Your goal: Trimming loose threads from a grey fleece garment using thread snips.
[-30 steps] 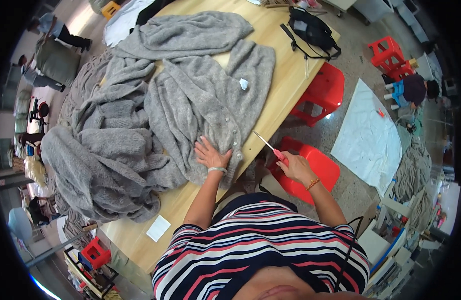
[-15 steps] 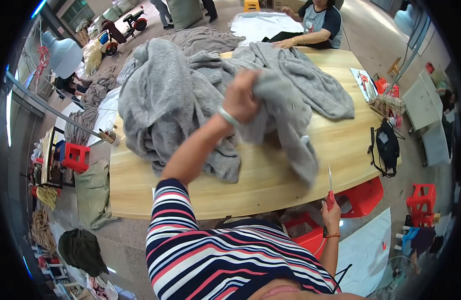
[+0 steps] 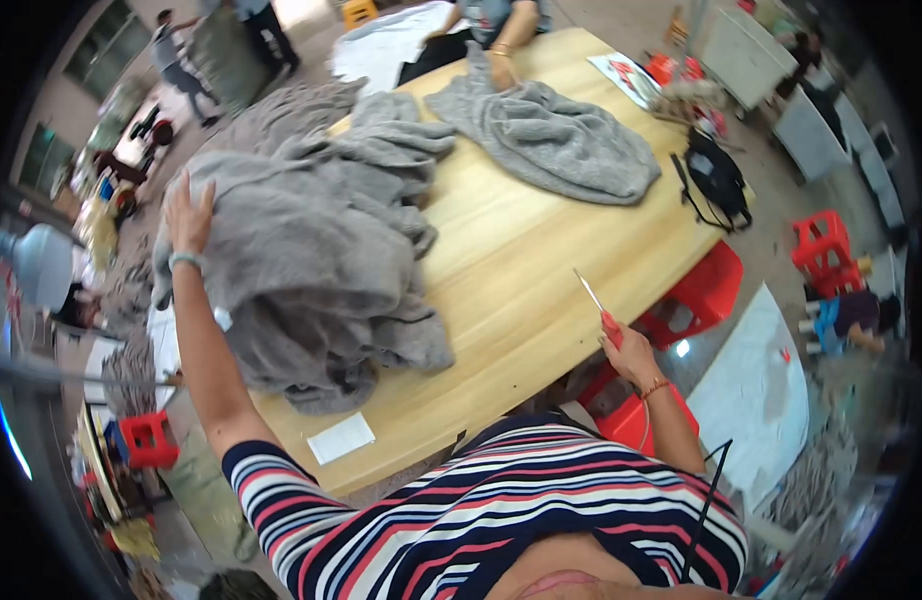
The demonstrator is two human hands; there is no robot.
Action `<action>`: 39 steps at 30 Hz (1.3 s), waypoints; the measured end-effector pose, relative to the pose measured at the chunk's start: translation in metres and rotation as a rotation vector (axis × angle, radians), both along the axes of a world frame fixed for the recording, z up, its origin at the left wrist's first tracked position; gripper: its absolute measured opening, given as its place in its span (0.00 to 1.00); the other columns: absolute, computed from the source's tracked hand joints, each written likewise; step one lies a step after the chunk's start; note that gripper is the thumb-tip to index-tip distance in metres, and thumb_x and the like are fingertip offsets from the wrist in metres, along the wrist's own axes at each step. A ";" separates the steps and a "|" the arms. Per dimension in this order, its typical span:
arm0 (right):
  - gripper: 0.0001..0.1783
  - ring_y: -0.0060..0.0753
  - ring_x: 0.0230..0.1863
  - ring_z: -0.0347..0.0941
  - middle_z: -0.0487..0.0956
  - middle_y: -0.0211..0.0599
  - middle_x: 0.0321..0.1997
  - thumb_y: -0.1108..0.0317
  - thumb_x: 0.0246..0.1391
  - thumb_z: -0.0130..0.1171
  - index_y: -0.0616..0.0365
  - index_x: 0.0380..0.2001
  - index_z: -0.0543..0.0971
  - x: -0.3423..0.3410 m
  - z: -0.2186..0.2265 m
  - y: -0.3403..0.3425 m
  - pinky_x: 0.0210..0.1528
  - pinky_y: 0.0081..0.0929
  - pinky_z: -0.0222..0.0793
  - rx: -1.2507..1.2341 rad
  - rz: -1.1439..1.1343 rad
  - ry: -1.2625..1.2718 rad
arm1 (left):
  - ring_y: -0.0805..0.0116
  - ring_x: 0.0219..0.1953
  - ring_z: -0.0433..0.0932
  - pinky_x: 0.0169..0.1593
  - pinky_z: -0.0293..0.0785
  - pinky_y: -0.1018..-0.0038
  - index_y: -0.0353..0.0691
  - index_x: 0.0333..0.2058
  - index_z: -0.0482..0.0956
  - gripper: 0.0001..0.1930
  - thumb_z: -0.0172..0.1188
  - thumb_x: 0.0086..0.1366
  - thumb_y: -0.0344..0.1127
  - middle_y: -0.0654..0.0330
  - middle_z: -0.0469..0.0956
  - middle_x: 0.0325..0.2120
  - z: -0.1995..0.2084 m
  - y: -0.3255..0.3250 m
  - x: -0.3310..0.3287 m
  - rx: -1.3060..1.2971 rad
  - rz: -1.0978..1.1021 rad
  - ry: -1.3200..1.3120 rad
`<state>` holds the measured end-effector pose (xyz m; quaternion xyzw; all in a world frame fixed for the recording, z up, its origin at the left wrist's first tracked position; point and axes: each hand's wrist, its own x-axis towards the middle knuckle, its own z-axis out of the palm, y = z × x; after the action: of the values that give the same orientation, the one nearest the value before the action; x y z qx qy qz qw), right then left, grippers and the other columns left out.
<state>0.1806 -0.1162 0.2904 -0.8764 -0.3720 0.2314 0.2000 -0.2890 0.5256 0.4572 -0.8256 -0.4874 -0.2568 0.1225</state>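
Observation:
My left hand [image 3: 189, 220], fingers spread, lies against the left side of a heap of grey fleecy cloth [image 3: 301, 240] on the wooden table [image 3: 511, 260]. My right hand [image 3: 633, 355] is closed round a red-handled tool with a long thin metal tip [image 3: 595, 300]. The tip points up and away over the table's near edge; its exact kind is unclear. A separate grey fleecy piece [image 3: 571, 145] lies across the table, under another person's hand [image 3: 503, 70]. A small white paper [image 3: 341, 438] lies near the front edge.
A black bag [image 3: 714, 180] rests at the table's right edge. Red stools [image 3: 693, 295] stand close by on the right, partly under the tabletop. A white sheet [image 3: 756, 400] covers some floor there. Another red stool [image 3: 149, 440] stands at the left.
My left hand has moved left with the grey cloth, which now lies on the heap, and its fingers have spread. The white paper has come into sight. My right hand still holds the tool.

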 end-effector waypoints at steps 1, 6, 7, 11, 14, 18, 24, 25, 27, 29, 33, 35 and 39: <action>0.22 0.60 0.45 0.76 0.80 0.56 0.39 0.55 0.54 0.59 0.56 0.48 0.76 0.003 0.004 -0.006 0.48 0.49 0.72 -0.060 -0.078 -0.023 | 0.46 0.71 0.49 0.64 0.48 0.34 0.60 0.68 0.57 0.39 0.51 0.61 0.67 0.55 0.55 0.69 -0.031 -0.029 0.081 -0.309 0.257 0.153; 0.22 0.59 0.44 0.76 0.80 0.58 0.38 0.54 0.55 0.59 0.59 0.45 0.77 0.012 0.008 0.034 0.47 0.49 0.72 -0.050 -0.135 -0.011 | 0.46 0.72 0.46 0.63 0.44 0.28 0.64 0.67 0.60 0.34 0.53 0.63 0.61 0.59 0.52 0.70 -0.085 -0.019 0.100 -0.175 0.422 0.409; 0.22 0.60 0.44 0.76 0.80 0.57 0.38 0.54 0.55 0.59 0.59 0.46 0.77 0.011 0.005 0.023 0.47 0.49 0.72 -0.071 -0.164 -0.012 | 0.47 0.72 0.46 0.63 0.43 0.28 0.63 0.66 0.61 0.32 0.53 0.64 0.58 0.60 0.53 0.70 -0.078 -0.036 0.116 -0.204 0.461 0.449; 0.23 0.60 0.45 0.76 0.80 0.57 0.40 0.53 0.55 0.59 0.58 0.48 0.76 0.040 -0.017 0.020 0.48 0.47 0.72 -0.018 -0.272 -0.004 | 0.48 0.72 0.46 0.64 0.41 0.29 0.60 0.65 0.64 0.28 0.55 0.66 0.49 0.58 0.56 0.69 -0.065 -0.048 0.176 -0.129 0.481 0.552; 0.23 0.60 0.45 0.76 0.80 0.57 0.41 0.53 0.56 0.58 0.58 0.47 0.76 0.065 -0.027 0.013 0.48 0.47 0.71 -0.003 -0.304 -0.013 | 0.48 0.72 0.47 0.65 0.41 0.29 0.58 0.64 0.66 0.27 0.57 0.66 0.46 0.56 0.58 0.68 -0.075 -0.065 0.221 -0.165 0.321 0.495; 0.22 0.60 0.44 0.76 0.80 0.57 0.40 0.53 0.56 0.58 0.57 0.47 0.76 0.101 -0.030 0.004 0.47 0.48 0.71 0.015 -0.364 0.007 | 0.44 0.69 0.53 0.66 0.47 0.41 0.49 0.59 0.71 0.30 0.66 0.59 0.48 0.49 0.62 0.64 -0.126 -0.104 0.310 -0.193 -0.255 0.370; 0.23 0.62 0.43 0.75 0.80 0.58 0.38 0.52 0.56 0.60 0.59 0.46 0.75 0.175 -0.039 -0.057 0.44 0.48 0.71 0.039 -0.391 0.063 | 0.43 0.70 0.48 0.69 0.45 0.43 0.48 0.66 0.60 0.46 0.72 0.51 0.50 0.46 0.55 0.67 -0.219 -0.296 0.524 -0.416 -0.966 0.350; 0.23 0.62 0.43 0.76 0.80 0.57 0.38 0.52 0.56 0.59 0.57 0.47 0.75 0.183 -0.039 -0.064 0.45 0.49 0.71 0.060 -0.404 0.059 | 0.44 0.71 0.47 0.69 0.43 0.43 0.49 0.67 0.58 0.48 0.72 0.50 0.49 0.48 0.54 0.68 -0.235 -0.322 0.558 -0.420 -1.035 0.337; 0.22 0.62 0.41 0.76 0.80 0.56 0.36 0.52 0.56 0.59 0.55 0.48 0.75 0.197 -0.042 -0.074 0.45 0.50 0.71 0.098 -0.430 0.043 | 0.46 0.72 0.46 0.69 0.41 0.42 0.49 0.68 0.56 0.49 0.72 0.49 0.47 0.50 0.53 0.69 -0.254 -0.361 0.611 -0.438 -1.064 0.340; 0.23 0.62 0.40 0.76 0.80 0.57 0.35 0.51 0.56 0.59 0.55 0.48 0.75 0.209 -0.050 -0.085 0.43 0.51 0.72 0.084 -0.438 0.033 | 0.47 0.71 0.48 0.69 0.40 0.42 0.48 0.67 0.58 0.46 0.70 0.49 0.43 0.51 0.56 0.67 -0.281 -0.378 0.644 -0.465 -1.032 0.348; 0.23 0.62 0.39 0.77 0.80 0.57 0.34 0.50 0.56 0.59 0.55 0.48 0.75 0.223 -0.059 -0.109 0.43 0.52 0.72 0.005 -0.464 0.046 | 0.52 0.55 0.69 0.63 0.53 0.46 0.48 0.47 0.77 0.22 0.60 0.51 0.35 0.55 0.75 0.47 -0.344 -0.363 0.653 -0.440 -1.014 0.271; 0.23 0.62 0.39 0.77 0.81 0.56 0.35 0.50 0.56 0.59 0.54 0.49 0.75 0.229 -0.059 -0.115 0.43 0.52 0.72 -0.019 -0.478 0.065 | 0.55 0.45 0.74 0.58 0.60 0.53 0.49 0.35 0.82 0.13 0.56 0.49 0.31 0.58 0.79 0.36 -0.333 -0.356 0.637 -0.446 -1.036 0.250; 0.22 0.61 0.40 0.77 0.81 0.54 0.36 0.52 0.55 0.59 0.56 0.47 0.76 0.249 -0.066 -0.099 0.43 0.50 0.72 0.042 -0.441 0.075 | 0.55 0.41 0.75 0.54 0.62 0.57 0.50 0.28 0.83 0.10 0.56 0.48 0.29 0.59 0.79 0.29 -0.331 -0.333 0.558 -0.506 -1.007 0.400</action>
<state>0.4298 -0.2150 0.2243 -0.9230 -0.1683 0.2068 0.2774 0.2690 0.1921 0.1261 -0.9909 -0.0494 0.0011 -0.1253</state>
